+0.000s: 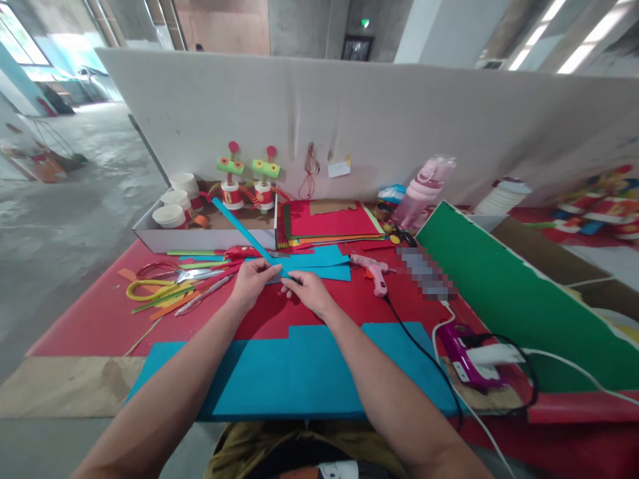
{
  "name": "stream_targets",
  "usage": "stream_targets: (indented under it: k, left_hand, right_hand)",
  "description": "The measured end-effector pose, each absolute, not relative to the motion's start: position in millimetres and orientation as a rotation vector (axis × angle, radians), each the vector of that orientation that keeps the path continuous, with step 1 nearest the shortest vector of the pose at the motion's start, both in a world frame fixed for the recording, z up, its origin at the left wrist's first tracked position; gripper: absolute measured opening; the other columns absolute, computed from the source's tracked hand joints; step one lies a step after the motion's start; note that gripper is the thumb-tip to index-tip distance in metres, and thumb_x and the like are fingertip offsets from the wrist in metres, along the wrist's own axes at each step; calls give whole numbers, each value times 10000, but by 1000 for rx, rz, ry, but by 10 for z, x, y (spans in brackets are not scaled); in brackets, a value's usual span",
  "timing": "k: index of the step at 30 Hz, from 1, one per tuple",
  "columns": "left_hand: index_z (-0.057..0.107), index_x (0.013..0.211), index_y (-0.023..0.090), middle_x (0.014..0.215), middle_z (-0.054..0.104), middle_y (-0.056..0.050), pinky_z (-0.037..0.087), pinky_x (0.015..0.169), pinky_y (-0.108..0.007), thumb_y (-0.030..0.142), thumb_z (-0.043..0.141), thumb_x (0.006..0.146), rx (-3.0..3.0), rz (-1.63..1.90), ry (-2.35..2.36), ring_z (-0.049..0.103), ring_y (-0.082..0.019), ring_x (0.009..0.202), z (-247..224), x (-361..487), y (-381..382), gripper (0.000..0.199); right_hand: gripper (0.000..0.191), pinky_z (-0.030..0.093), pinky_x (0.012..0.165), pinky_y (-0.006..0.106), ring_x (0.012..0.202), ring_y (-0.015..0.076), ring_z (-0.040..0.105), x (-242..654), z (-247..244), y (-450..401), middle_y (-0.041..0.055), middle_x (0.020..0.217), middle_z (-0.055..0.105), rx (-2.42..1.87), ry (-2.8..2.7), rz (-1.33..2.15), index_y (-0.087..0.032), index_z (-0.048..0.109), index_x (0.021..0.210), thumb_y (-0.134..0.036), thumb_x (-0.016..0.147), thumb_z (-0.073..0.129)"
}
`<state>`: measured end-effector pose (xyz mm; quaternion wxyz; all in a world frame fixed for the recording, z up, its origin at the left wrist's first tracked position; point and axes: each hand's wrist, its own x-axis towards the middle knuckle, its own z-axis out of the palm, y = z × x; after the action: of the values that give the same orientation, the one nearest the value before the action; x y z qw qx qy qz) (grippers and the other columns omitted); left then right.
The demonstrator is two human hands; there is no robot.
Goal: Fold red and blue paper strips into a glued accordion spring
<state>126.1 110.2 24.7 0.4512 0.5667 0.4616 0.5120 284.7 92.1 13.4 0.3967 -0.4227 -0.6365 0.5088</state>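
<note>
Between my two hands runs a long blue paper strip (242, 229), slanting up and away to the left. My left hand (255, 283) pinches it near its lower end. Right beside it, my right hand (307, 291) grips the strip's end between thumb and fingers. Blue paper pieces (322, 263) lie on the red table covering just beyond my hands. To the left are scissors with yellow handles (144, 289), scissors with red handles (157, 270) and several coloured paper strips. A pink glue gun (372, 273) lies to the right of my hands.
A white box (204, 241) at the back left holds paper cups and two paper-cup figures (232, 193). Red sheets (327, 223) and a pink bottle (424, 193) stand behind. At right are a green board (519, 306) and a purple power strip (472, 362) with cables. Blue sheets (279, 372) cover the front edge.
</note>
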Motion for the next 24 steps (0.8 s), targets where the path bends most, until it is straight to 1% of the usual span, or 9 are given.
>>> stream_targets:
  k: [5, 9, 14, 19, 21, 24]
  left_hand:
    - [562, 517, 156, 482, 528, 22, 333, 515, -243, 389, 737, 666, 1397, 1278, 1168, 438, -97, 491, 268, 1252, 1102, 327]
    - [559, 517, 159, 483, 530, 22, 328, 514, -243, 387, 734, 669, 1393, 1280, 1167, 434, -96, 492, 254, 1257, 1109, 326]
    - [563, 519, 161, 487, 540, 16, 337, 508, -244, 394, 732, 670, 1389, 1277, 1166, 449, -102, 491, 231, 1248, 1126, 325]
    - [573, 506, 159, 492, 549, 12, 345, 508, -241, 380, 738, 666, 1397, 1323, 1197, 460, -102, 496, 265, 1244, 1108, 318]
    - [594, 522, 158, 510, 570, 6, 362, 521, -240, 377, 737, 668, 1398, 1305, 1176, 479, -107, 513, 277, 1258, 1092, 300]
    - [635, 552, 154, 547, 614, -10, 389, 539, -247, 384, 760, 630, 1400, 1185, 1110, 515, -124, 538, 275, 1288, 1073, 273]
  right_hand:
    - [353, 357, 437, 179, 485, 79, 497, 2844, 150, 924, -6, 599, 602, -1134, -1576, 1283, -157, 625, 685, -473, 824, 551]
    - [358, 355, 433, 175, 484, 79, 489, 2844, 103, 947, -8, 586, 591, -1146, -1563, 1256, -156, 646, 689, -486, 807, 575]
    - [358, 337, 419, 181, 439, 70, 453, 2849, 54, 960, -13, 568, 584, -1176, -1569, 1249, -154, 685, 742, -481, 818, 562]
    - [354, 341, 426, 183, 465, 76, 474, 2868, 69, 956, 2, 613, 611, -1164, -1524, 1280, -150, 702, 786, -478, 808, 571]
    - [345, 349, 439, 182, 477, 78, 482, 2877, 75, 956, 8, 619, 618, -1167, -1503, 1289, -148, 699, 771, -472, 801, 582]
    - [350, 361, 455, 187, 478, 83, 488, 2879, 69, 960, 7, 587, 610, -1175, -1520, 1264, -151, 687, 714, -471, 803, 577]
